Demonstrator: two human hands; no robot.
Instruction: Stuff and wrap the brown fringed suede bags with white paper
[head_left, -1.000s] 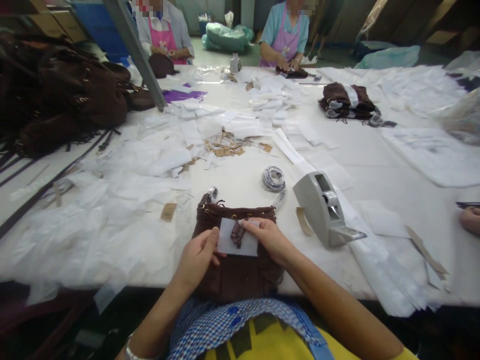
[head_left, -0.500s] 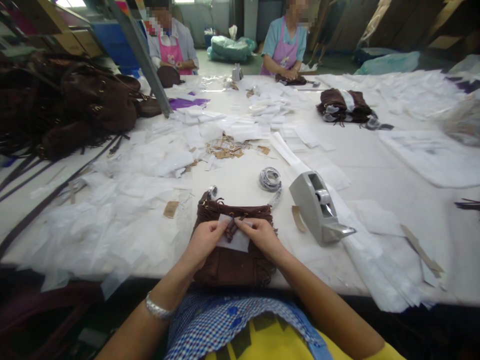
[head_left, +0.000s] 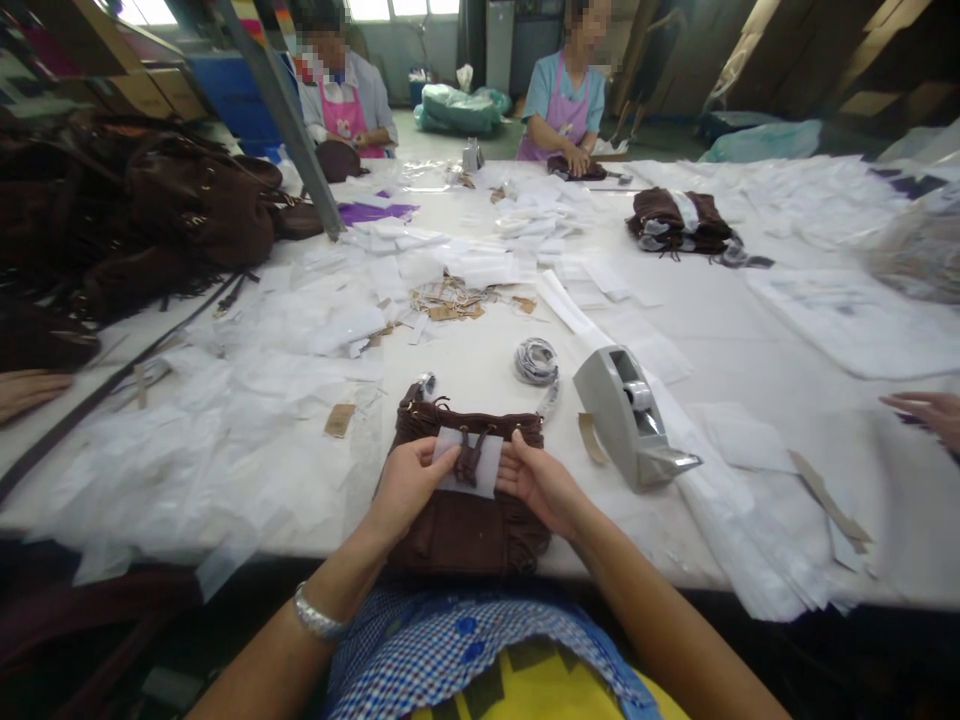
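A small brown fringed bag [head_left: 459, 530] lies at the table's near edge in front of me. On it rests a white paper sheet [head_left: 487, 468] with the bag's brown tassel [head_left: 471, 462] lying on top. My left hand [head_left: 406, 486] pinches the sheet's left edge. My right hand [head_left: 537, 483] grips the sheet's right edge with curled fingers. Both hands rest on the bag.
A grey tape dispenser [head_left: 628, 412] stands right of the bag, a coil of cord [head_left: 535, 361] behind it. White paper sheets [head_left: 285, 340] cover the table. Brown bags [head_left: 187, 215] pile at far left. Two people work at the far side; other hands [head_left: 927, 412] show at both edges.
My hands moved apart from the tassel to the two side edges of the sheet. A hand has come into view at the left edge and another at the right.
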